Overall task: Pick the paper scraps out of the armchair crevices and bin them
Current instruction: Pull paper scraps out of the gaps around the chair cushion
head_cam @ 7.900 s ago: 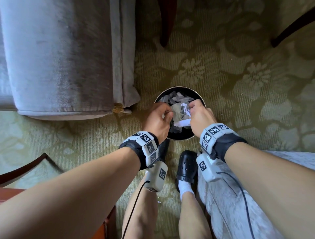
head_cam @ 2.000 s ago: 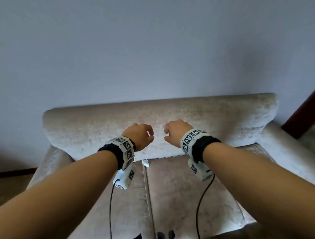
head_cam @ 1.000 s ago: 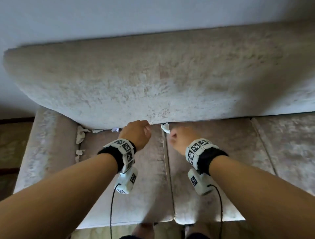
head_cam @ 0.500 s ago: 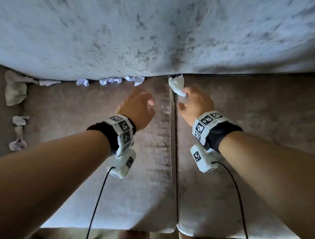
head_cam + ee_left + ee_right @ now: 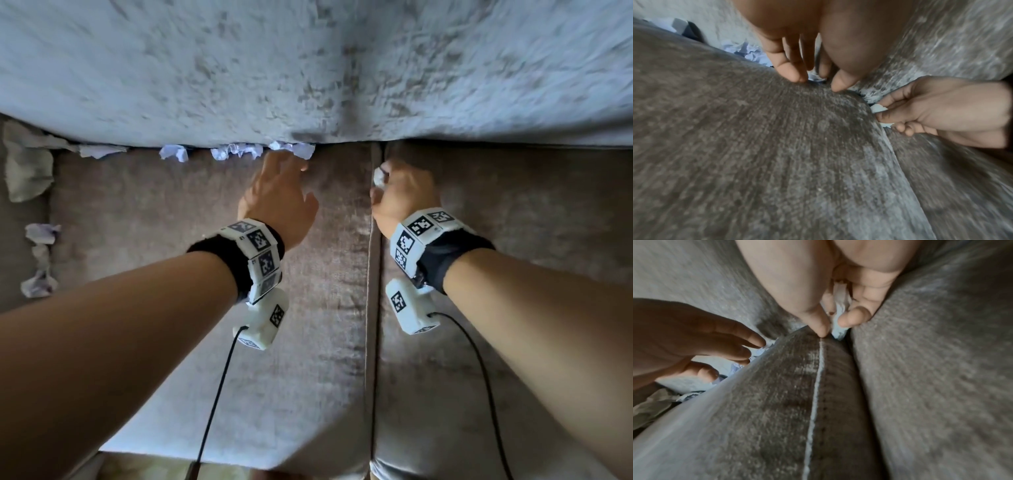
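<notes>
Several crumpled white paper scraps (image 5: 236, 150) are wedged in the crevice between the backrest (image 5: 308, 68) and the left seat cushion (image 5: 205, 240). My left hand (image 5: 291, 168) reaches into that crevice with fingers extended, and its fingertips (image 5: 795, 76) touch the rightmost scrap (image 5: 294, 149). My right hand (image 5: 387, 181) is curled round one white scrap (image 5: 840, 305) at the back end of the gap between the two seat cushions. That scrap (image 5: 877, 108) pokes out between the thumb and fingers. The bin is out of view.
More scraps (image 5: 42, 233) lie along the left armrest crevice, with a larger crumpled grey paper (image 5: 29, 171) in the back left corner. The right seat cushion (image 5: 513, 205) is bare. Cables hang from both wrist cameras over the seat front.
My right hand has closed round the scrap at the cushion gap. My left hand has stretched forward until its fingertips reach the scraps under the backrest. The head view has moved closer.
</notes>
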Tool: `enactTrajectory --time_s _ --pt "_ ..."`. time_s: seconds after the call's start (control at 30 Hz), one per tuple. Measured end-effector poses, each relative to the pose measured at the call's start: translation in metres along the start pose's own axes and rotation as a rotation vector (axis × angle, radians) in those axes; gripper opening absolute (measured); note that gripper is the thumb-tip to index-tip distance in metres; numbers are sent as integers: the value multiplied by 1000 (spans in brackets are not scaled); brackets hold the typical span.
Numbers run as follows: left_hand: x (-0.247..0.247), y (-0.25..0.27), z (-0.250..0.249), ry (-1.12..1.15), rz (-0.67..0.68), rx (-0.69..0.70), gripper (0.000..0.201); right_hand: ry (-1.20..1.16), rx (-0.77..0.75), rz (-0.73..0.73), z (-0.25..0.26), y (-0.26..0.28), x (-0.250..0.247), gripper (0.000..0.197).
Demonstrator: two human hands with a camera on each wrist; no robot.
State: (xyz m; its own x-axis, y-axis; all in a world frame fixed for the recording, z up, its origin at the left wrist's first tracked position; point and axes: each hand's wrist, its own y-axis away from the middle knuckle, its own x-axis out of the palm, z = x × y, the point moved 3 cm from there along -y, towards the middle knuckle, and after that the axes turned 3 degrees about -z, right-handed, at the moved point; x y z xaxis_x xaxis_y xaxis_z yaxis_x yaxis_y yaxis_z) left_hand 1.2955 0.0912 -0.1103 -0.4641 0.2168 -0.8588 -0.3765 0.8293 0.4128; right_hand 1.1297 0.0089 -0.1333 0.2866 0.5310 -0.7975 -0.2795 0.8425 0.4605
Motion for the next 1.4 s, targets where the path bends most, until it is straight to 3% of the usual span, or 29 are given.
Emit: enactTrajectory --time_s 0.07,0.13,0.33,0.5,0.8,0.97,1.1,1.17,1.23,1.4 --pt "3 -5 -2 7 -34 -8 59 -44 20 -2 -6 2 -1 2" --pt "5 -11 -3 10 -68 -11 64 -76 42 -20 -10 5 -6 10" --pt "7 -24 -13 -7 -122 -91 41 -105 58 -52 -26 12 -15 20" --pt "7 -29 -11 -91 -38 -98 34 -126 53 -56 -32 15 -20 20" --pt "8 -9 -7 -82 -92 -78 29 -81 -4 -38 -15 31 -26 27" --pt "3 30 3 -24 -130 -29 26 -94 -38 24 7 40 -22 39" --pt "-12 61 28 105 -77 -155 24 -76 -105 45 42 54 -13 47" --pt "-16 72 47 126 -54 -219 19 -61 -134 57 63 58 -2 37" --pt "-17 79 70 164 -61 -236 22 -90 -138 58 83 59 15 8" --pt "-19 82 125 333 -62 -286 7 -73 -248 56 140 57 50 35"
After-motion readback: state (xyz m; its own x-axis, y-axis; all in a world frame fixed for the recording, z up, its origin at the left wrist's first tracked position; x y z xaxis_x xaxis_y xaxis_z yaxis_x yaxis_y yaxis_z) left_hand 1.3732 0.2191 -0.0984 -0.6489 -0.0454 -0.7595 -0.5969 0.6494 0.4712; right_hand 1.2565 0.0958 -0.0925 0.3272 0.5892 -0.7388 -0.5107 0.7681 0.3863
